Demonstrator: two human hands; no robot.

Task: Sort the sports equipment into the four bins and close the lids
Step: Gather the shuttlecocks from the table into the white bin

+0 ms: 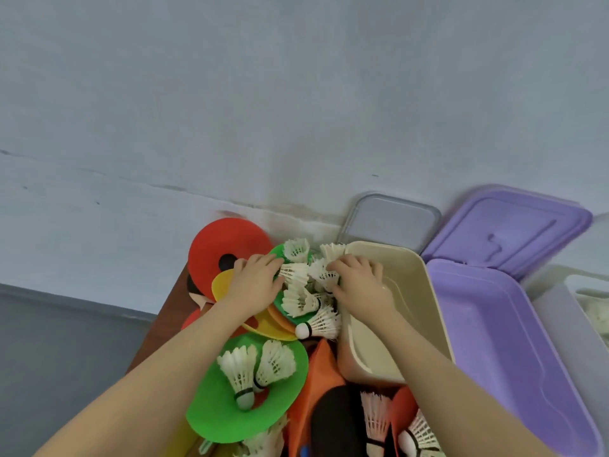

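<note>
A pile of white feather shuttlecocks [301, 296] lies on flat disc markers beside an empty beige bin [400, 291]. My left hand [255, 280] grips a shuttlecock [293, 272] at the pile's left side. My right hand [357, 280] curls over another shuttlecock [324, 275] at the pile's right, by the beige bin's near wall. Two more shuttlecocks [255, 369] rest on a green disc [214, 410] closer to me. A red disc [214, 249] and a yellow disc [222, 282] lie to the left.
An empty purple bin [494, 341] with its lid [507, 225] propped open stands right of the beige one. A grey lid [392, 222] leans on the wall behind. A clear bin [576, 311] sits at far right. Orange cones [321, 380] and more shuttlecocks [418, 433] crowd the bottom.
</note>
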